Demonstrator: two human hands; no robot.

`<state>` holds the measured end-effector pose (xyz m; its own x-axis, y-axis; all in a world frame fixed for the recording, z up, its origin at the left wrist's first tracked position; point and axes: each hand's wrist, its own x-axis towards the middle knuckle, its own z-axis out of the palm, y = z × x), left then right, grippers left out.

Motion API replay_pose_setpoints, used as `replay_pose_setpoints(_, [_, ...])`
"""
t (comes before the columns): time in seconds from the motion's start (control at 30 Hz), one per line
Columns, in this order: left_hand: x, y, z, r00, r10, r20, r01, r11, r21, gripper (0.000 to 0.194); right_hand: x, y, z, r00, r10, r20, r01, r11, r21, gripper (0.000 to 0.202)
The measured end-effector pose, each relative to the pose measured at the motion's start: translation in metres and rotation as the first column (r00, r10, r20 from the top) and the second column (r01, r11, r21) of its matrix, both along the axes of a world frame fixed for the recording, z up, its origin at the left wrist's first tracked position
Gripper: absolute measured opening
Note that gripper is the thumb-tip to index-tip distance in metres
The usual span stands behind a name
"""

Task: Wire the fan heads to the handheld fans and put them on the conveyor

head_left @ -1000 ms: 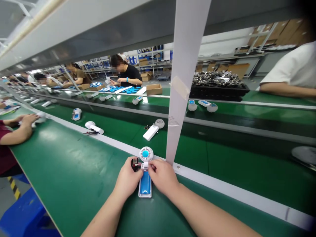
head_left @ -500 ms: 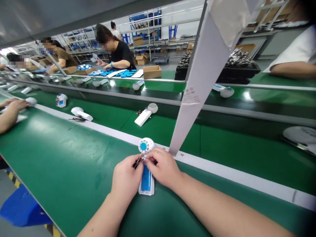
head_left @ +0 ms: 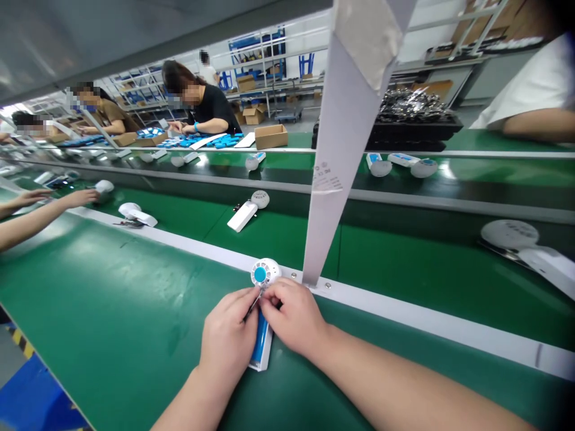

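Observation:
A small white handheld fan (head_left: 272,267) with a blue disc at the centre of its round grille lies on the green worktop in front of me. A blue battery-like block (head_left: 261,338) fills its open handle. My left hand (head_left: 229,329) is closed at the fan's neck, with a thin dark part (head_left: 252,304) pinched between thumb and forefinger. My right hand (head_left: 294,314) is closed too, its fingertips pressed together just below the grille against the left ones. What the right fingers pinch is hidden. Both hands cover the neck and upper handle.
Beyond the white edge strip (head_left: 386,305) a green belt (head_left: 287,233) carries more fans, one white fan (head_left: 243,215) straight ahead. A slanted white post (head_left: 335,155) rises just right of my hands. At left, a co-worker's hand (head_left: 83,197) touches a white fan. Co-workers sit across the line.
The fan's handle has turned slightly, its lower end to the left. My hands stay at its neck. Fans on the belt have shifted left, and the co-worker's hands at left have reached onto the belt.

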<state>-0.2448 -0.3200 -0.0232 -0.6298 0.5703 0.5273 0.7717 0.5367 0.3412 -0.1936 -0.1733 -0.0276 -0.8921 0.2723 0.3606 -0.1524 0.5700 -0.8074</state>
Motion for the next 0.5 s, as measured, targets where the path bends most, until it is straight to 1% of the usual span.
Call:
replay_pose_setpoints(0.07, [-0.002, -0.002, 0.000, 1.000, -0.020, 0.012, 0.020, 1.000, 0.012, 0.025, 0.000, 0.000, -0.002, 1.000, 0.011, -0.019, -0.012, 1.000, -0.016, 0.014])
replay_pose_setpoints(0.23, [-0.009, -0.005, 0.004, 0.983, -0.105, 0.150, 0.102, 0.994, 0.025, 0.025, 0.001, 0.000, -0.008, 1.000, 0.005, -0.025, -0.006, 0.999, -0.035, 0.010])
replay_pose_setpoints(0.4, [-0.005, -0.008, 0.008, 0.965, -0.191, 0.178, 0.186, 0.982, 0.042, 0.031, 0.006, 0.002, -0.010, 0.999, 0.035, -0.005, -0.035, 0.999, -0.011, 0.013])
replay_pose_setpoints(0.43, [-0.003, -0.008, 0.009, 0.959, -0.194, 0.205, 0.190, 0.981, 0.039, 0.032, 0.006, 0.002, -0.010, 0.999, 0.039, -0.001, -0.039, 0.999, -0.004, 0.014])
replay_pose_setpoints(0.5, [-0.001, -0.005, 0.011, 0.942, -0.161, 0.294, 0.160, 0.987, 0.028, 0.033, 0.005, 0.002, -0.009, 0.999, 0.034, 0.012, -0.033, 0.999, -0.003, 0.015])
